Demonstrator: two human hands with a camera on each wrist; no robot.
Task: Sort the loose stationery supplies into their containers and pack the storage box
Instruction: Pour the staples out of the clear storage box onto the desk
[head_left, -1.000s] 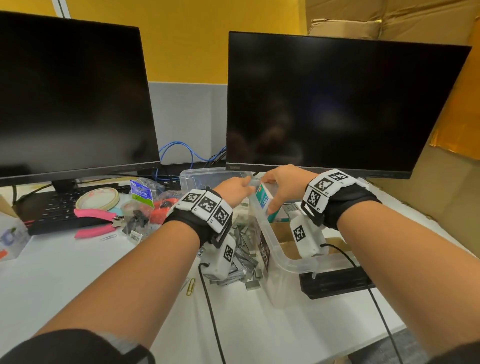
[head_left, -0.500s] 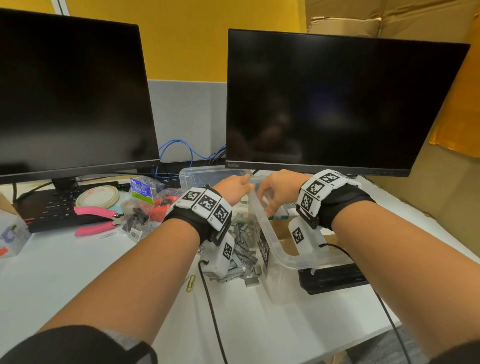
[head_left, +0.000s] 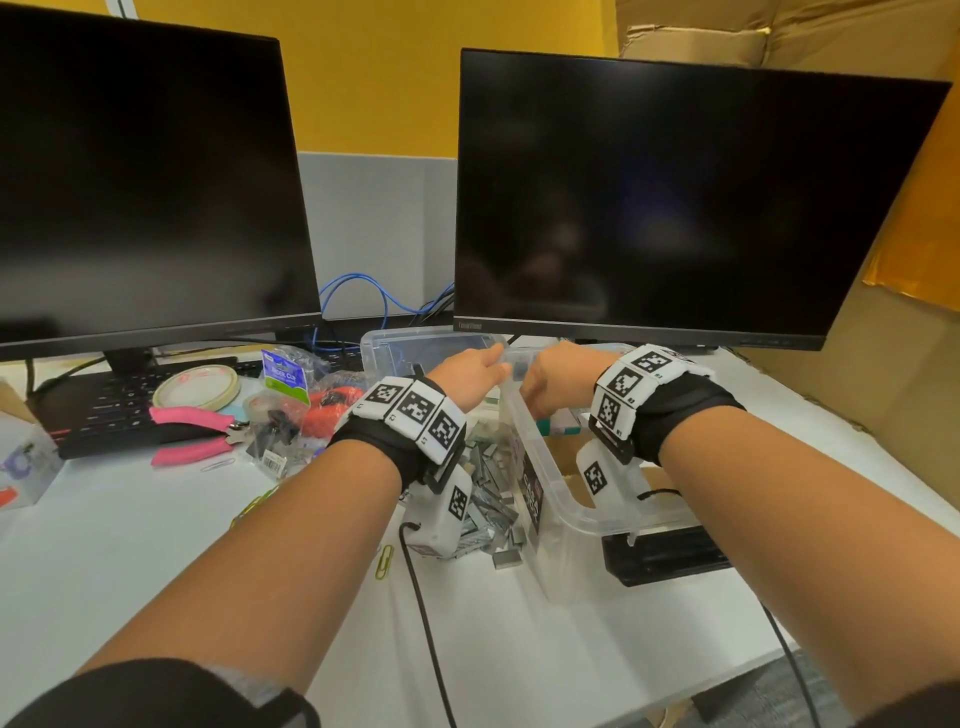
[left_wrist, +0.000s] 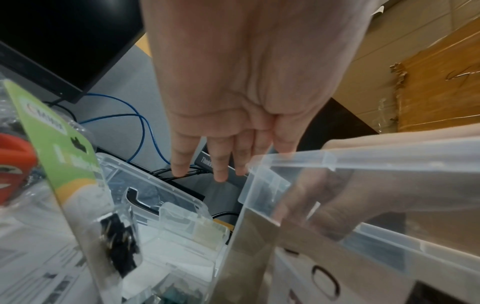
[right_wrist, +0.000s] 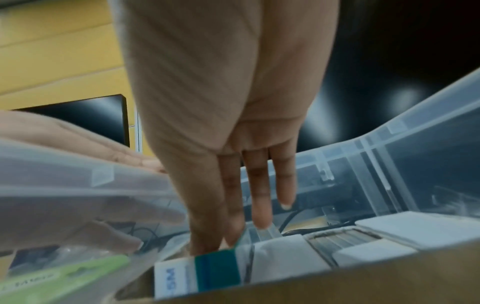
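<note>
The clear plastic storage box (head_left: 566, 514) stands on the white desk under the right monitor. My left hand (head_left: 483, 371) lies at its far left corner, fingers (left_wrist: 221, 164) straight down the outside and thumb by the rim (left_wrist: 389, 156). My right hand (head_left: 545, 384) reaches inside the box, its straight fingertips (right_wrist: 259, 218) touching a small teal-and-white carton (right_wrist: 207, 273) that stands among other white cartons. A heap of loose staple strips (head_left: 493, 499) lies against the box's left wall.
A clear lid (head_left: 415, 343) lies behind the hands. Left of it sit a bag of binder clips (head_left: 285, 374), pink pliers (head_left: 187, 431), a tape roll (head_left: 197, 387) and a keyboard (head_left: 104, 410). Paper clips (head_left: 384, 561) lie near the front. Two monitors stand close behind.
The right hand has lowered the teal-and-white carton from above the rim into the box, and its fingers have straightened. The left hand has stayed at the corner.
</note>
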